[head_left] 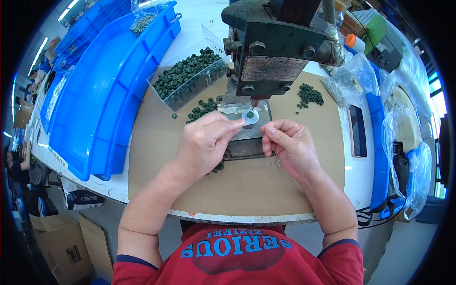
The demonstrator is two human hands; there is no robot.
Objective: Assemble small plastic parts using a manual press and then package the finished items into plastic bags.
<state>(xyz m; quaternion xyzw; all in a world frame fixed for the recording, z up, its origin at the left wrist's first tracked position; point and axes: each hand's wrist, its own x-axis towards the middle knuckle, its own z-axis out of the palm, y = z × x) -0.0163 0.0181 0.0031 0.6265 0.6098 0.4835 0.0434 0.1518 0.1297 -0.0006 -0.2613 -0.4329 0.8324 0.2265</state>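
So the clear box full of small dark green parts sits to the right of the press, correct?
Not quite. In the head view the clear box of dark green parts stands to the left of the press. On the right lies only a small loose pile of green parts.

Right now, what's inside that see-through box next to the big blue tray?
The clear box is heaped with small dark green round parts. The pile hides its bottom. It sits beside the blue tray.

We count two bare hands, the left hand [202,142] and the right hand [290,145], at six o'clock; one press [275,47] at twelve; one clear box [190,78] and one large blue bin [109,90] toward ten; one white disc [250,116].
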